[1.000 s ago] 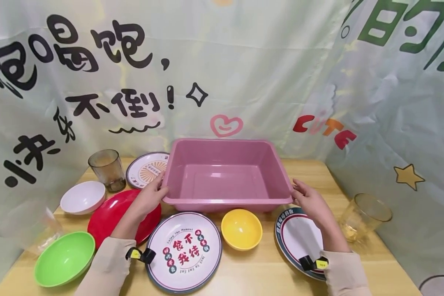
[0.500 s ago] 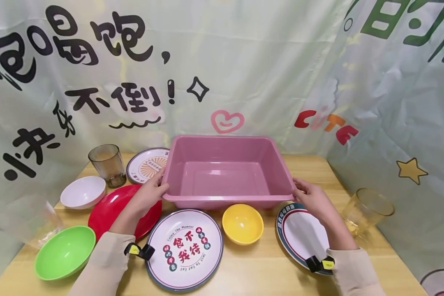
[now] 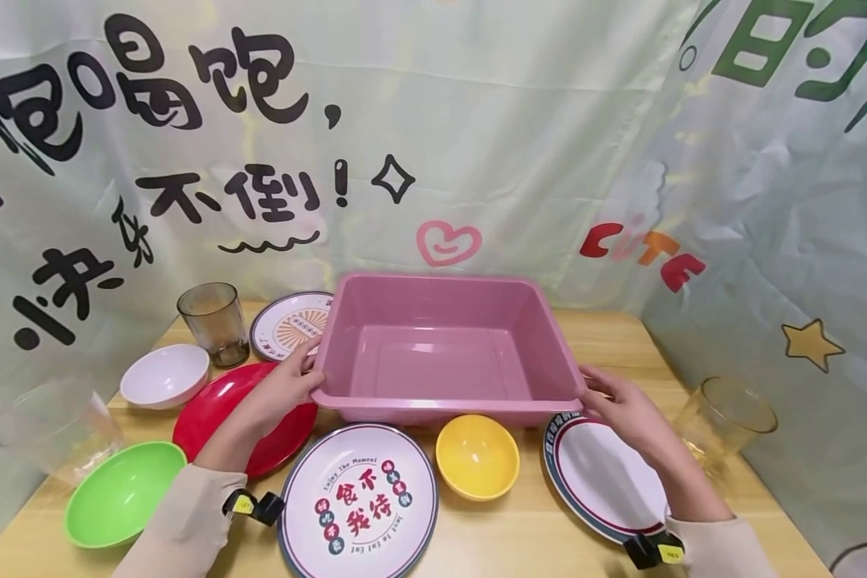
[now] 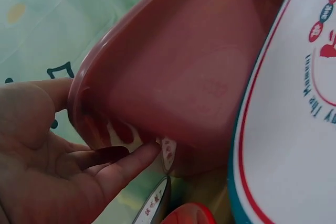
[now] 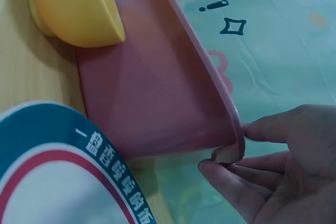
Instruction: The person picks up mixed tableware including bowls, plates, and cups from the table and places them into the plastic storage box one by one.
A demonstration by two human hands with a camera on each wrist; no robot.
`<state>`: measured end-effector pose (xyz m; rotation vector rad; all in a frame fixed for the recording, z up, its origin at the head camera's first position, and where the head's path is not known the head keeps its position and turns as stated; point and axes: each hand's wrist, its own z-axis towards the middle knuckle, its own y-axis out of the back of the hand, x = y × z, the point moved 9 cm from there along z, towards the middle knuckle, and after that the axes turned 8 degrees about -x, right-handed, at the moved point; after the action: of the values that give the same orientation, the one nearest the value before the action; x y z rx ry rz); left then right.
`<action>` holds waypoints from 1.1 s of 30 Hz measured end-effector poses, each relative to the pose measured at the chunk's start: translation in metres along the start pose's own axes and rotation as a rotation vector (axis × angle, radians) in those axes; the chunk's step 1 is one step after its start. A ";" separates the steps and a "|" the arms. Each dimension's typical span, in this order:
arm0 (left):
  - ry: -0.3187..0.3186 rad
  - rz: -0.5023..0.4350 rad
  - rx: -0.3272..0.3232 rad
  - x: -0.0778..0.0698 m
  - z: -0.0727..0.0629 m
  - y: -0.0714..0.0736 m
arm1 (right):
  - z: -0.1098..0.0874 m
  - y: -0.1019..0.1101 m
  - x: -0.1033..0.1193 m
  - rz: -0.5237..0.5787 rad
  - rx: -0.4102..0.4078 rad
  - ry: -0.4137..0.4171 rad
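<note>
A pink plastic tub (image 3: 433,353), bare inside, stands at the middle back of the table. My left hand (image 3: 285,381) grips its near left corner. In the left wrist view the thumb lies on the outer rim and the fingers curl beneath it. At the near right corner my right hand (image 3: 624,405) pinches the rim; the right wrist view has the thumb on the rim and fingertips under it. Just in front of the tub sit a yellow bowl (image 3: 478,457) and a white plate with red characters (image 3: 361,502). Another blue-rimmed plate (image 3: 603,474) lies below my right forearm.
On the left are a red plate (image 3: 224,401), a green bowl (image 3: 123,498), a white bowl (image 3: 164,377), a brown glass (image 3: 217,325), a clear cup (image 3: 54,433) and a patterned plate (image 3: 282,317). An amber glass (image 3: 722,425) stands right. A printed cloth (image 3: 513,160) hangs behind.
The tub has shifted slightly nearer to me, with both hands holding its corners throughout. The yellow bowl and the plate with red characters also appear a little nearer.
</note>
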<state>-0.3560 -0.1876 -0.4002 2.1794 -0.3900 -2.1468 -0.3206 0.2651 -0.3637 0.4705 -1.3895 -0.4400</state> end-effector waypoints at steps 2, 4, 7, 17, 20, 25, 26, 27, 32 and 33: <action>0.006 -0.001 0.004 0.001 0.001 0.002 | -0.003 0.002 0.001 -0.014 0.002 -0.013; 0.004 -0.009 0.013 0.002 0.003 0.003 | -0.007 0.005 0.003 -0.033 -0.006 -0.021; 0.009 -0.026 0.023 0.003 0.005 0.001 | -0.012 0.010 0.006 -0.075 -0.023 0.008; -0.004 0.112 0.065 0.009 -0.013 0.000 | -0.012 0.011 0.003 -0.095 -0.030 0.007; -0.020 0.164 0.136 0.012 -0.019 0.000 | -0.004 0.007 0.000 -0.051 -0.009 -0.025; -0.085 0.323 0.250 0.013 -0.029 -0.003 | 0.011 -0.002 -0.010 0.055 0.028 -0.112; -0.100 0.350 0.265 0.013 -0.031 -0.004 | 0.013 -0.003 -0.013 0.067 0.026 -0.126; -0.105 0.376 0.275 0.014 -0.032 -0.005 | 0.016 -0.003 -0.014 0.076 0.024 -0.138; -0.125 0.452 0.317 0.017 -0.037 -0.010 | 0.027 -0.008 -0.019 0.140 0.019 -0.161; -0.130 0.469 0.331 0.017 -0.039 -0.012 | 0.028 -0.009 -0.019 0.152 0.022 -0.158</action>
<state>-0.3163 -0.1849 -0.4178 1.8310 -1.2059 -2.0640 -0.3513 0.2663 -0.3807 0.3507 -1.5722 -0.3439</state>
